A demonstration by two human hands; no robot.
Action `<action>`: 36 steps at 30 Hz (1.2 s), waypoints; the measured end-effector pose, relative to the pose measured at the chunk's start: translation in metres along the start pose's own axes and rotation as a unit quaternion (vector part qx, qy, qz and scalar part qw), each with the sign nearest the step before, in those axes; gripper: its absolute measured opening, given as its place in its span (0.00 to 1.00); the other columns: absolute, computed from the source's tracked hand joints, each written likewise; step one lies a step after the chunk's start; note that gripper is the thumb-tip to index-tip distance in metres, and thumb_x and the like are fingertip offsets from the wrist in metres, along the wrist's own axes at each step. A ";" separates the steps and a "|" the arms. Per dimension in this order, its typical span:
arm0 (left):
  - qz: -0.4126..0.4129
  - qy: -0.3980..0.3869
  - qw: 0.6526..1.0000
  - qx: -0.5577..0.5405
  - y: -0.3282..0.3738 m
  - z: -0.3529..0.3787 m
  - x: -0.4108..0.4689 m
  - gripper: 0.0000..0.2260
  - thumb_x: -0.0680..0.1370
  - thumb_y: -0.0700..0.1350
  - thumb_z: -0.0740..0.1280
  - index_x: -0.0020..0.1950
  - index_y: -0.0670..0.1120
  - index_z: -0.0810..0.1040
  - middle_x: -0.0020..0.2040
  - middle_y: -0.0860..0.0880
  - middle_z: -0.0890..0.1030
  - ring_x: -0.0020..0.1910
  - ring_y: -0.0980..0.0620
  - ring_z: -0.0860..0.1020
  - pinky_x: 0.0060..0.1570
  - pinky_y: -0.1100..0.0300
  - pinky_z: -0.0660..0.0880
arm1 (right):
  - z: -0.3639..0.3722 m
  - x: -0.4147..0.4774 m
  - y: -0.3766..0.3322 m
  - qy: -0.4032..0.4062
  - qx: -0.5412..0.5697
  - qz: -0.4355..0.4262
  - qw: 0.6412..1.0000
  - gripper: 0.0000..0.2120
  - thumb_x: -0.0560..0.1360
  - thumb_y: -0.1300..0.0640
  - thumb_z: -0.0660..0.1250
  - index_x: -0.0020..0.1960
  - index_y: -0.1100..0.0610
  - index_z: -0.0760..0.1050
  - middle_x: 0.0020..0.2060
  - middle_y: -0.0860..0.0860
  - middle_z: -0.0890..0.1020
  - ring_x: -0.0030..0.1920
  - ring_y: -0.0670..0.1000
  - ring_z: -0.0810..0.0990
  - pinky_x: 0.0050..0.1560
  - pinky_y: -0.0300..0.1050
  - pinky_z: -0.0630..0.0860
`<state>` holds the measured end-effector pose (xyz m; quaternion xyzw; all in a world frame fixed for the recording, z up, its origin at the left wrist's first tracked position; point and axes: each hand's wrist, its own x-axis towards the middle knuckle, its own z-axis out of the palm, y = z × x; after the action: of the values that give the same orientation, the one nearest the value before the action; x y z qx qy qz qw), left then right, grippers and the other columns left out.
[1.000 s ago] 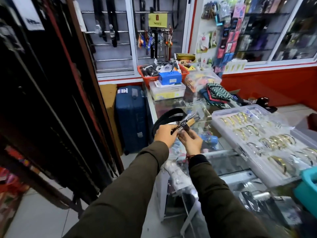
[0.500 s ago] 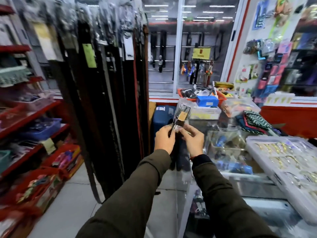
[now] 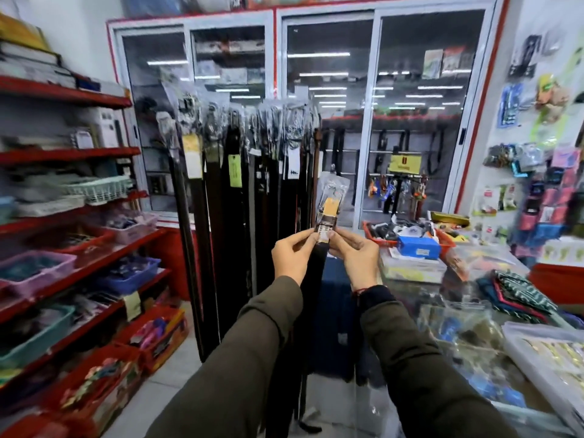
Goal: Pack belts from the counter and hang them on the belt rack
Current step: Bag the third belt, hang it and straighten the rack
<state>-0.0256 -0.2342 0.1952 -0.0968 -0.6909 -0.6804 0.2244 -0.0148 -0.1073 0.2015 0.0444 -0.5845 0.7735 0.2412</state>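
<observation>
I hold a dark belt (image 3: 317, 273) upright in front of me, its buckle end wrapped in a clear plastic sleeve with an orange tag (image 3: 330, 197). My left hand (image 3: 292, 256) pinches the belt from the left just below the tag. My right hand (image 3: 355, 254) pinches it from the right at the same height. The strap hangs down between my sleeves toward the floor. Straight behind it stands the belt rack (image 3: 249, 191), crowded with several hanging dark belts in plastic-wrapped tops with paper tags.
Red shelves (image 3: 72, 153) with baskets of goods line the left side. A glass counter (image 3: 467, 298) with a red basket (image 3: 410, 235), a blue box and folded cloth is at right. A blue suitcase (image 3: 335, 314) stands on the floor behind the belt. Glass-door cabinets fill the back wall.
My view has swung left and up from the counter toward the belt rack. Both hands lifted the belt from over the counter to upright in front of the rack.
</observation>
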 end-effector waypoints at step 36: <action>0.127 0.062 0.988 0.060 0.109 -0.006 0.102 0.13 0.80 0.45 0.67 0.63 0.44 0.82 0.55 0.43 0.86 0.49 0.51 0.84 0.58 0.49 0.81 | 0.074 0.089 -0.099 -0.037 -0.216 -0.200 0.955 0.16 0.82 0.58 0.61 0.68 0.60 0.75 0.60 0.58 0.83 0.56 0.55 0.84 0.57 0.54 0.83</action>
<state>-0.0666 -0.2520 0.3378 -0.1275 -0.6970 -0.6086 0.3570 -0.0673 -0.1276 0.3435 0.1358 -0.7250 0.5628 0.3730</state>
